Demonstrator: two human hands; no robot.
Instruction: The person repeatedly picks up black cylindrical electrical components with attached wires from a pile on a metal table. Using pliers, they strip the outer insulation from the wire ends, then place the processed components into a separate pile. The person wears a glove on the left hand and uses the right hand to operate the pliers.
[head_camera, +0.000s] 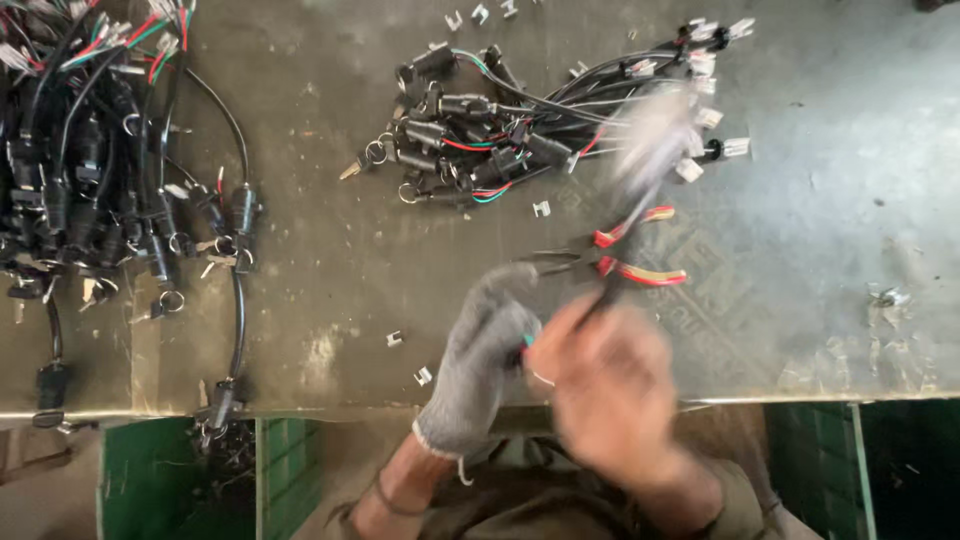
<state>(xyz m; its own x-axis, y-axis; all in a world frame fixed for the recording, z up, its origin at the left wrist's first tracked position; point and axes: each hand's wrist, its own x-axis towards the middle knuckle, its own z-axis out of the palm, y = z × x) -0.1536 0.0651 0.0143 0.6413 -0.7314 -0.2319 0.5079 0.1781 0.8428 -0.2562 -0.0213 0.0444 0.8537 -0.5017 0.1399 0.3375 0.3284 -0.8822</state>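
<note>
Black cable, blurred, runs up from right hand, fingers closed on it. Gloved left hand just beside, grip can't tell. Red-handled pliers lie on workbench above both hands; harness pile farther up.

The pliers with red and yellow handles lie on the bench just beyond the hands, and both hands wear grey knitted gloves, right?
Not quite. Only the left hand wears a grey knitted glove; the right hand is bare, as the head view shows, though it is blurred. The pliers with red and yellow handles do lie on the bench just beyond the hands.
</note>
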